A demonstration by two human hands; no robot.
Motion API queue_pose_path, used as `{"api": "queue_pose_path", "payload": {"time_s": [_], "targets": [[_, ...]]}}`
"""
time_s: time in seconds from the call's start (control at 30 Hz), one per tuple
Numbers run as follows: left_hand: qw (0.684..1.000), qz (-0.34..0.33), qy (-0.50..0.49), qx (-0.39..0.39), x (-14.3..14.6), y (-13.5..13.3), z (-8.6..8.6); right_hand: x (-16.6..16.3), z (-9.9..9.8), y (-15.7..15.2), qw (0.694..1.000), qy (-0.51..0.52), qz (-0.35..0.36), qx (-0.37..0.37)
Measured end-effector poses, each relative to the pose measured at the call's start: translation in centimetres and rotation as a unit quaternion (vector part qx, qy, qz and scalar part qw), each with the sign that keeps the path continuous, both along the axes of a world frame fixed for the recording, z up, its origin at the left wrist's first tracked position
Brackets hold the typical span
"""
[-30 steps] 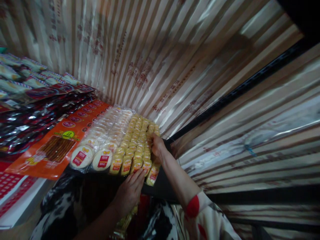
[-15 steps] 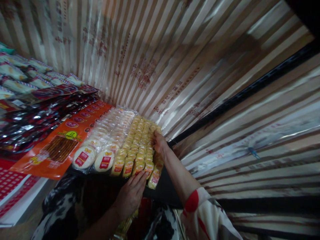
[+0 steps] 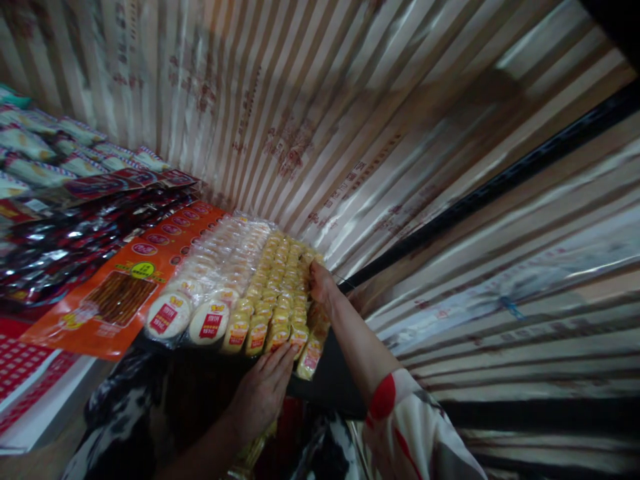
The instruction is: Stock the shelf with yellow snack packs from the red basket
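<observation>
Touching yellow packets [image 3: 257,331], left fingers [image 3: 283,358] lie together; half-hidden right fingers [image 3: 315,272] have an unclear grip.

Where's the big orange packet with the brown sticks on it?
In the head view, the orange packet is on the left side, between the dark shiny packets and the rows of white round crackers.

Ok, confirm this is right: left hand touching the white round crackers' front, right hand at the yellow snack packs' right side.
The left hand touches the front of the yellow snack packs, not the white round crackers, as the head view shows; the right hand is as you said.
</observation>
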State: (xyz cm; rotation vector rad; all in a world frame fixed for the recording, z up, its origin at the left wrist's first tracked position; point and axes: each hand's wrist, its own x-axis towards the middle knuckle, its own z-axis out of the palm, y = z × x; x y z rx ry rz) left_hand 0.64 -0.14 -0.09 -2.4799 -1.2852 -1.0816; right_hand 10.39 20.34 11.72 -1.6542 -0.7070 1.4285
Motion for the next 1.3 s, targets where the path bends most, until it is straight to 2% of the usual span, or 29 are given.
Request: {"api": "queue_pose_path", "payload": {"time_s": [0.3,0.57,0.83,1.3], "targets": [[1.0,-0.001,0.002,-0.003,-0.1,0.0,0.4,0.0,-0.8,1.3,1.0,0.013,0.017,-0.015],[1.0,0.011,0.002,0.002,0.0,-0.1,0.4,0.4,0.0,1.4,1.0,0.024,0.02,-0.003],[0.999,0.01,-0.022,0.03,0.0,0.1,0.1,-0.2,-0.5,1.7,1.0,0.01,0.011,-0.01],[0.999,0.022,-0.003,0.027,0.1,0.0,0.2,-0.2,0.4,2.5,1.0,-0.026,-0.005,-0.001]]}}
